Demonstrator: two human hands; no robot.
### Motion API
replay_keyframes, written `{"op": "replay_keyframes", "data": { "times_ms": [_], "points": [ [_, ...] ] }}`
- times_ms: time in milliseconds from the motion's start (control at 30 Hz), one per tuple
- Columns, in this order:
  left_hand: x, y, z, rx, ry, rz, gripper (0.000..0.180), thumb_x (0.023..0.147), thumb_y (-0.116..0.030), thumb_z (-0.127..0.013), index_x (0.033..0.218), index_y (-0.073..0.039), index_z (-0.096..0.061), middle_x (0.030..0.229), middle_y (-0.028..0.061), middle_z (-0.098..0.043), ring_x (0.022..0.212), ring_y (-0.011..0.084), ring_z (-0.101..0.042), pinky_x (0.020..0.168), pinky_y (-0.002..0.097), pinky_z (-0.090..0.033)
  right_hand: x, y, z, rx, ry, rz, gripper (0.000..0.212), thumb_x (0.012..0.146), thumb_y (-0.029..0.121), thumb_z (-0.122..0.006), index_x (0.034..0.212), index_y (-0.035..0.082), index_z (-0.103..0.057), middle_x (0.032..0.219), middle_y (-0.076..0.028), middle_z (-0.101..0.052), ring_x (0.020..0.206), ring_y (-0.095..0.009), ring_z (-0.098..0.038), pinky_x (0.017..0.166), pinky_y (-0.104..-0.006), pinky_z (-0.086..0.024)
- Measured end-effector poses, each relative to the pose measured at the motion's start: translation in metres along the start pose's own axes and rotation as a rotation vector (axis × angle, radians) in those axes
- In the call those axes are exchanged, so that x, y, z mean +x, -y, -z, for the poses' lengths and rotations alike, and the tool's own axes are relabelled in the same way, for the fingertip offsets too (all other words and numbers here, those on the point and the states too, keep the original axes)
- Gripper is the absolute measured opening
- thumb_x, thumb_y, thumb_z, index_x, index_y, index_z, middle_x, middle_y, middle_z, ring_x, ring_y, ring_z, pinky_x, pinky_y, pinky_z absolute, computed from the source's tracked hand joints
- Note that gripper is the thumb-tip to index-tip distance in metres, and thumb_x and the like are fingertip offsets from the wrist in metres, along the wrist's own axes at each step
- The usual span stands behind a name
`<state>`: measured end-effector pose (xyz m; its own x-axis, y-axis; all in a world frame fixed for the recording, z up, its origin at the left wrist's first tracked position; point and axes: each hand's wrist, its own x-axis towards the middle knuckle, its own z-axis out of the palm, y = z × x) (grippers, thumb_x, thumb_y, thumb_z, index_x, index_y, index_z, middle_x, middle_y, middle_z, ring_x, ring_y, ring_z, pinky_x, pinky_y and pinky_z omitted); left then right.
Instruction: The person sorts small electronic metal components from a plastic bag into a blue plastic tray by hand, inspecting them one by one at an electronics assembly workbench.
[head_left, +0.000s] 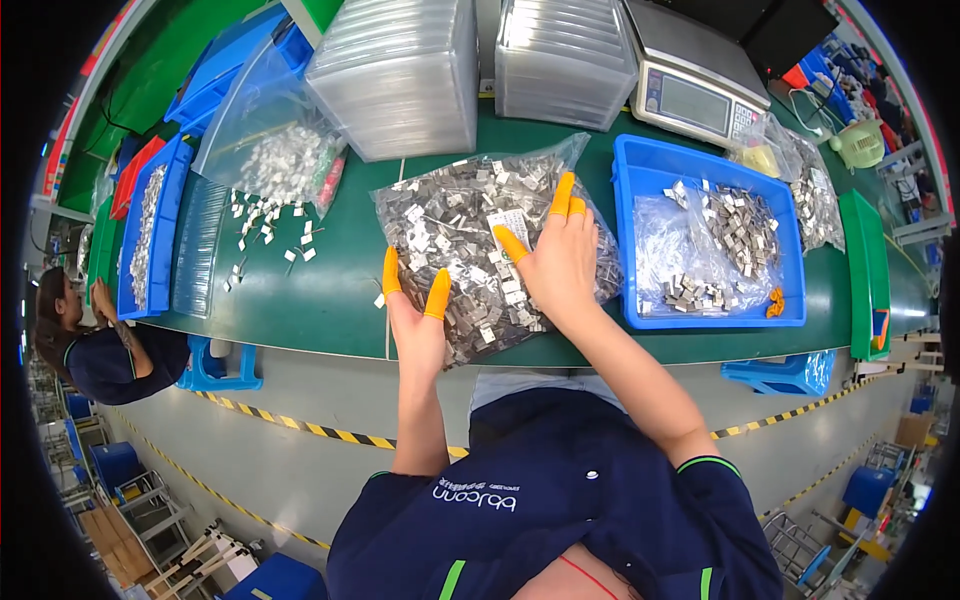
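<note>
A clear plastic bag (470, 240) full of small white-and-grey parts lies on the green table (350, 290) in front of me. My left hand (415, 320) rests at its near left edge, thumb and finger stretched apart against the plastic. My right hand (560, 255) lies over the bag's right side with fingers extended, beside a white label (510, 235). Orange finger cots cover several fingertips on both hands. To the right, a blue tray (625, 240) holds an opened plastic bag and more of these parts.
Behind the bag stand two stacks of clear plastic trays (400, 85) (560, 65) and a scale (690, 95). At the left are loose parts (265, 215), an open bag (290, 160) and a blue bin (150, 240). A green bin (865, 270) stands far right; a co-worker (110, 350) sits left.
</note>
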<state>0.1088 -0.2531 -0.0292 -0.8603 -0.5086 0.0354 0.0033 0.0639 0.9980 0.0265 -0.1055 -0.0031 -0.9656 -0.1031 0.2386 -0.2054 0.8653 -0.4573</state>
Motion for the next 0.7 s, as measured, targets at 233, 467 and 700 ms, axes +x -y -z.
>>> {"op": "replay_keyframes", "data": {
  "times_ms": [233, 467, 700],
  "points": [
    [0.005, -0.017, 0.021, -0.286, -0.027, 0.298, 0.053, 0.087, -0.010, -0.050, 0.132, 0.004, -0.026, 0.131, 0.0119, -0.037, 0.119, 0.0164, -0.035, 0.100, 0.0278, -0.026, 0.009, -0.002, -0.007, -0.071, 0.006, -0.010, 0.037, 0.079, 0.029, -0.060, 0.104, 0.001, -0.055, 0.082, -0.016, -0.060, 0.073, -0.033, -0.059, 0.065, -0.0403, -0.046],
    [0.011, -0.010, 0.035, -0.446, -0.020, 0.311, 0.046, 0.088, -0.013, -0.049, 0.128, 0.005, -0.033, 0.120, 0.0078, -0.046, 0.108, 0.0149, -0.044, 0.095, 0.0261, -0.032, 0.007, -0.005, -0.014, 0.007, -0.159, 0.040, 0.016, 0.083, 0.020, -0.056, 0.087, 0.004, -0.056, 0.076, -0.014, -0.058, 0.071, -0.035, -0.058, 0.062, -0.0420, -0.046],
    [0.021, -0.014, 0.031, -0.370, 0.130, 0.388, 0.044, 0.084, -0.022, -0.057, 0.119, 0.002, -0.044, 0.109, 0.0055, -0.052, 0.101, 0.0130, -0.047, 0.089, 0.0249, -0.034, 0.002, 0.011, 0.002, 0.201, -0.178, 0.052, 0.018, 0.084, 0.016, -0.052, 0.076, 0.000, -0.052, 0.070, -0.018, -0.055, 0.068, -0.038, -0.054, 0.057, -0.0436, -0.041]
  ]
}}
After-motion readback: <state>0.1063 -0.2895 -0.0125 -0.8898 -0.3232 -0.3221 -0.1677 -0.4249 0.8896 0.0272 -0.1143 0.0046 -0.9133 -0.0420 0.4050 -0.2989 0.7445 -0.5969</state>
